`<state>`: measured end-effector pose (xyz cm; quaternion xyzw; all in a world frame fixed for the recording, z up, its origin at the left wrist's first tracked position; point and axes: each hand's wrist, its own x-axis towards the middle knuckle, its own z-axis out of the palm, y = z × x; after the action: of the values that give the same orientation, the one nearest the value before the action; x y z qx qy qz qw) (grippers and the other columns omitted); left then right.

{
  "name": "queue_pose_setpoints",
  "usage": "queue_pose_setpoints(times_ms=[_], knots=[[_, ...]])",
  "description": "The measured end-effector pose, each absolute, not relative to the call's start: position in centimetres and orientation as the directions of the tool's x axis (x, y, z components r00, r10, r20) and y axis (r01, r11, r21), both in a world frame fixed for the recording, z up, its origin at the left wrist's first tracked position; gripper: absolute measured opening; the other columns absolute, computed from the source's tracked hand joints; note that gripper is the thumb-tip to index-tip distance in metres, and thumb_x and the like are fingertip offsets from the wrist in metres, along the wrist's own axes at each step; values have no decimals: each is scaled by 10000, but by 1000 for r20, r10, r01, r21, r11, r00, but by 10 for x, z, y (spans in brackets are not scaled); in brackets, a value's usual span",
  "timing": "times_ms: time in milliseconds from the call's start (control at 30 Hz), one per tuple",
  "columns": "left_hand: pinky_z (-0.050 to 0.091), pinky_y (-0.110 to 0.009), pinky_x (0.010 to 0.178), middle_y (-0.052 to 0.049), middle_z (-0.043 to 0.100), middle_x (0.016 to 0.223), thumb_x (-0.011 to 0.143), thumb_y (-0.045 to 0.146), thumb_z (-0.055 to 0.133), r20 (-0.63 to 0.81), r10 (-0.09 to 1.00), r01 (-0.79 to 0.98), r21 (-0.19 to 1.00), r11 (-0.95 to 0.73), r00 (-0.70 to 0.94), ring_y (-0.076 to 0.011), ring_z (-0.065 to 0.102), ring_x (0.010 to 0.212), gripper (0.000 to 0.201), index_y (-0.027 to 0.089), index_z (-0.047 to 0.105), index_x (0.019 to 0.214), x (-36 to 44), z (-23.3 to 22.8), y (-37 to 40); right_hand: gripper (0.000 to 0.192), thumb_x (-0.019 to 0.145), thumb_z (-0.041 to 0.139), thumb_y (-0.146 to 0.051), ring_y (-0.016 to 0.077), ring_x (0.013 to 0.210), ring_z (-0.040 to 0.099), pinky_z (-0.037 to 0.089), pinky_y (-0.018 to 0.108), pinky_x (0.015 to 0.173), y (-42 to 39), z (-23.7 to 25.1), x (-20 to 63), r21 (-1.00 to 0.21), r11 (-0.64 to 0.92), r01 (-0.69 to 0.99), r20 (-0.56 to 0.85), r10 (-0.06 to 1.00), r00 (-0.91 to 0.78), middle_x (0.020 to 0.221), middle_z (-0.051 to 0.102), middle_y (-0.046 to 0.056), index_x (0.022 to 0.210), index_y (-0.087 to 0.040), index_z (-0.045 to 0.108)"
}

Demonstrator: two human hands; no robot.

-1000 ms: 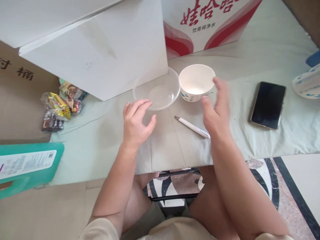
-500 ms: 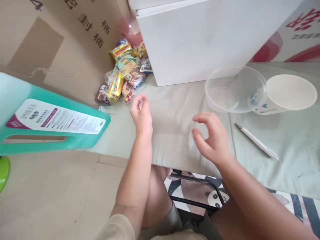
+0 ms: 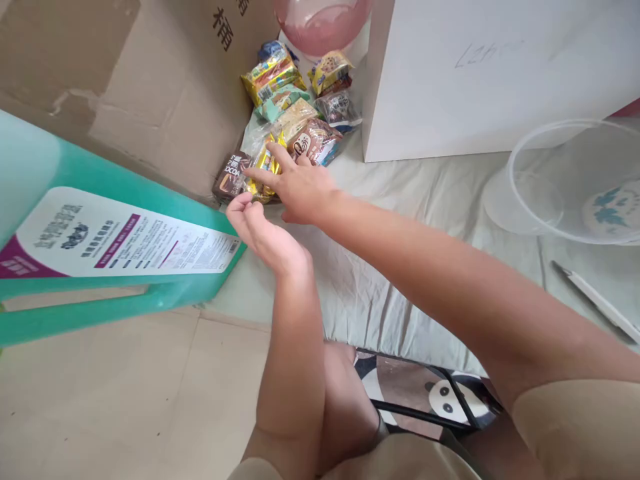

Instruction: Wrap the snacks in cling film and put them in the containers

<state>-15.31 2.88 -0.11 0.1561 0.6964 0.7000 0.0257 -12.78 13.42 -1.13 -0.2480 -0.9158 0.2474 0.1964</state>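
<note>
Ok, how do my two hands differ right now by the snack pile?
The right hand reaches across with fingers spread, lying on the gold snack packet in the snack pile. The left hand sits nearer, fingers curled, holding nothing, just short of the pile. Both are bare and hover over the cloth.

A pale green cloth covers the worktop, wrinkled toward its near edge. Behind it leans brown cardboard printed with dark characters, and right of that cardboard stands a large white box. Left of the cloth a teal plastic stool juts in, labelled white and purple. Below lies beige floor. Soft, even daylight.
</note>
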Motion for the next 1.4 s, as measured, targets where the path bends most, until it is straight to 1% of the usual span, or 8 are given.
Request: queue_pose_setpoints(times_ms=[233, 467, 600, 733, 900, 967, 1167, 1400], knots=[[496, -357, 955, -41, 478, 978, 851, 157, 394, 108, 213, 80, 988, -135, -971, -174, 534, 986, 87, 227, 423, 894, -143, 23, 30, 434, 995, 638, -316, 406, 1361, 550, 536, 599, 1051, 128, -9, -128, -465, 729, 502, 178, 632, -754, 1694, 334, 50, 1417, -397, 582], [467, -314, 856, -21, 421, 889, 814, 117, 411, 311, 111, 274, 926, -260, -944, -145, 478, 878, 114, 225, 387, 838, -137, 36, 28, 529, 998, 506, -134, 306, 1478, 460, 447, 521, 1179, 91, 31, -46, -513, 727, 456, 236, 630, -740, 1627, 412, 60, 1480, -352, 532], [474, -295, 753, -11, 480, 833, 913, 178, 417, 164, 471, 119, 985, -124, -867, -129, 537, 802, 88, 219, 447, 842, -121, 28, 36, 552, 915, 520, -87, 284, 1499, 437, 471, 499, 1171, 59, 28, 36, -538, 686, 490, 356, 711, -606, 1594, 444, 70, 1394, -353, 581], [534, -297, 649, -38, 653, 958, 969, 560, 536, -179, 929, 36, 979, 201, -323, -160, 665, 796, 340, 228, 607, 954, -83, 19, 39, 543, 834, 602, -131, 347, 1400, 526, 539, 546, 1062, 25, 2, 119, -572, 557, 602, 414, 830, -375, 1548, 468, 92, 1324, -366, 605], [635, -318, 703, -58, 770, 1090, 760, 528, 833, -338, 890, 112, 941, 319, 307, -227, 775, 911, 712, 293, 562, 1374, -38, 23, 31, 600, 823, 623, -134, 370, 1355, 565, 562, 550, 1001, 1, -12, 173, -540, 476, 694, 372, 875, -311, 1592, 435, 138, 1384, -341, 592], [657, -339, 784, -73, 772, 1183, 677, 442, 912, -291, 901, 124, 956, 265, 323, -246, 781, 990, 833, 299, 534, 1405, -28, 24, 30, 630, 852, 624, -162, 399, 1397, 537, 517, 605, 1050, -3, -11, 183, -541, 466, 700, 331, 883, -333, 1648, 388, 156, 1453, -335, 557], [670, -401, 715, -103, 777, 1139, 614, 593, 913, -194, 961, 183, 970, 158, 196, -290, 787, 941, 665, 276, 626, 1123, -30, 19, 34, 647, 856, 655, -260, 482, 1559, 331, 351, 742, 1142, -11, -7, 208, -593, 459, 662, 283, 888, -363, 1701, 367, 124, 1486, -361, 555], [593, -335, 481, 18, 724, 913, 450, 682, 940, 47, 965, 104, 992, -76, 259, -210, 746, 709, 642, 335, 586, 859, -43, 46, 21, 441, 972, 575, -399, 301, 1343, 622, 517, 523, 1111, -17, 11, 245, -842, 477, 252, 440, 878, -190, 1439, 636, 155, 1392, -269, 549]])
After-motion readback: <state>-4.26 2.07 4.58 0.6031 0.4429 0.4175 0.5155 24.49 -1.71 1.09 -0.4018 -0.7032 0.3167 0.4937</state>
